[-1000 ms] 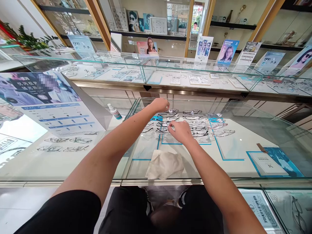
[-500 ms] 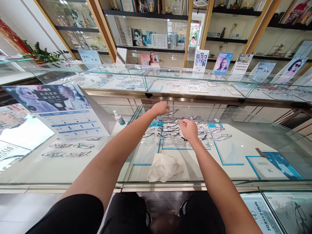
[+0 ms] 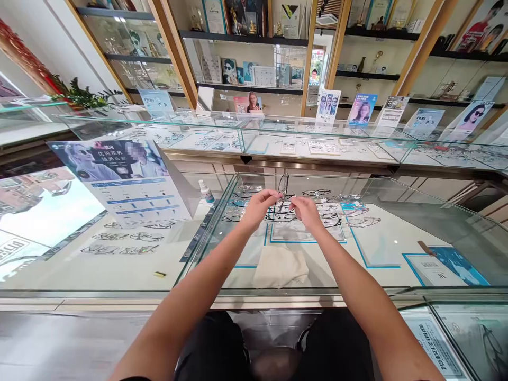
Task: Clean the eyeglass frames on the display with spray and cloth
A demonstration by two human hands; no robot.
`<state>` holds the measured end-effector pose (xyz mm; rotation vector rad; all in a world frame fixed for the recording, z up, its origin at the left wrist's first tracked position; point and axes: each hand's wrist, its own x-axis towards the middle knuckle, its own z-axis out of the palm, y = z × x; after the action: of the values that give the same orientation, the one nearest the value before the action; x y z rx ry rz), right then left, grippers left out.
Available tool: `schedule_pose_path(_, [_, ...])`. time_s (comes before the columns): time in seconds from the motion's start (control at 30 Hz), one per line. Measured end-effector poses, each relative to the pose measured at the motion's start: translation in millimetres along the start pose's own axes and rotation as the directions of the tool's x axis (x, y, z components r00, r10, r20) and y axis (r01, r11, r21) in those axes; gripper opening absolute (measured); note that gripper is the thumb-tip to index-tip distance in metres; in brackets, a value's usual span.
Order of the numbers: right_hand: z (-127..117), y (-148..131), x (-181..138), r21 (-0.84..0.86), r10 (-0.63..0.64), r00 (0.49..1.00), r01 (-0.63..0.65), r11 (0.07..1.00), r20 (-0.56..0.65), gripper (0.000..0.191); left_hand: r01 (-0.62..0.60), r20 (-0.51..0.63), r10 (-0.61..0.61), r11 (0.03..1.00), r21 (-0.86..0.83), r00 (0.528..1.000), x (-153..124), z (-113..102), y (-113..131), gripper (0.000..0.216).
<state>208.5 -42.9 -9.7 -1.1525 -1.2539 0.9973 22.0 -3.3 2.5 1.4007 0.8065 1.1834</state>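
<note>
A pair of dark-framed eyeglasses (image 3: 283,184) is held up on edge over the glass counter, between my two hands. My left hand (image 3: 259,207) pinches it from the left with thumb and fingertips. From the right, the closed fingertips of my right hand (image 3: 308,212) meet the same pair; their exact grip is too small to make out. Beneath and around my hands lie rows of other eyeglasses (image 3: 331,217), partly hidden by my fingers. Nearer to me, a crumpled cream cloth (image 3: 281,267) rests on the counter between my forearms.
A small white spray bottle (image 3: 206,191) stands left of my hands, beside a large folded display card (image 3: 130,182). More eyeglasses (image 3: 119,248) lie in front of that card. Another glass showcase (image 3: 278,132) crosses behind, and a printed leaflet (image 3: 432,270) lies at right.
My left hand has drawn back toward me, and a pair of eyeglasses is now raised on edge between both hands. My right hand's fist has loosened into a pinch. The view has shifted slightly.
</note>
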Motion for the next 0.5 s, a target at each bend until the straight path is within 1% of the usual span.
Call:
schedule_pose_path(0.13, [1.7,0.8,-3.8,0.066,0.023,0.999,-0.025,0.998,0.042,0.054,0.072,0.030,-0.069,0.990,-0.122,0.997,-9.6,-0.3,-20.2,0.038])
schedule_pose_path(0.23, [-2.1,-0.5,-4.6,0.137,0.029,0.999,-0.033,0.990,0.033,0.054,0.094,0.047,-0.087,0.983,-0.157,0.995,-11.8,-0.5,-24.1,0.037])
schedule_pose_path(0.3, [-4.1,-1.4,-5.4,0.126,0.021,0.999,-0.025,0.992,0.033,0.049,0.100,0.061,-0.092,0.982,-0.162,0.994,-13.4,0.3,-23.2,0.036])
schedule_pose_path(0.37, [-4.9,-1.7,-6.9,0.074,0.004,0.999,-0.007,0.997,0.038,0.041,0.099,0.068,-0.089,0.981,-0.164,0.994,-14.8,1.5,-21.9,0.038])
schedule_pose_path(0.5, [-3.9,-2.0,-10.1,0.013,-0.017,0.997,0.016,1.000,0.075,0.036,0.101,0.056,-0.093,0.982,-0.162,0.994,-16.7,3.6,-20.3,0.040])
